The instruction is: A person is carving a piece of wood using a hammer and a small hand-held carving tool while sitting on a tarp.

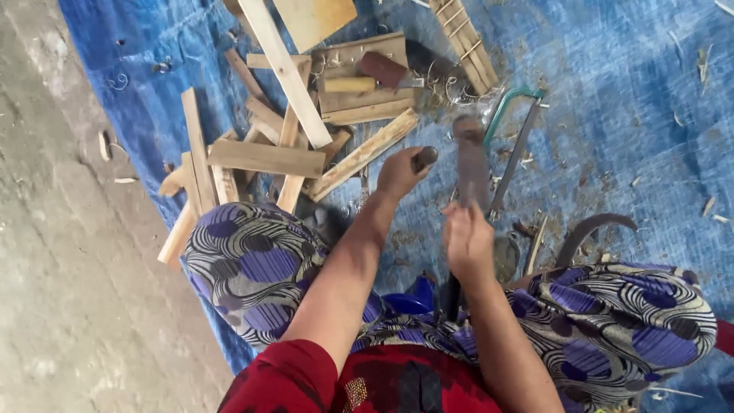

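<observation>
- Left hand (399,173) fisted around a dark tool handle (425,157), raised over the blue tarp (612,115).
- Right hand (468,239) gripping a blurred, upright blade-like piece (471,160) between the knees.
- Wood offcuts (264,157) piled just left; a green-framed hacksaw (516,130) lies beside the blade.

One head-worn camera looks steeply down, close over the lap, apparently tilted toward a blue tarp (612,92).

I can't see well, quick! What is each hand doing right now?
Left hand: closed around a dark handle.
Right hand: closed on a blurred flat blade standing upright.
</observation>
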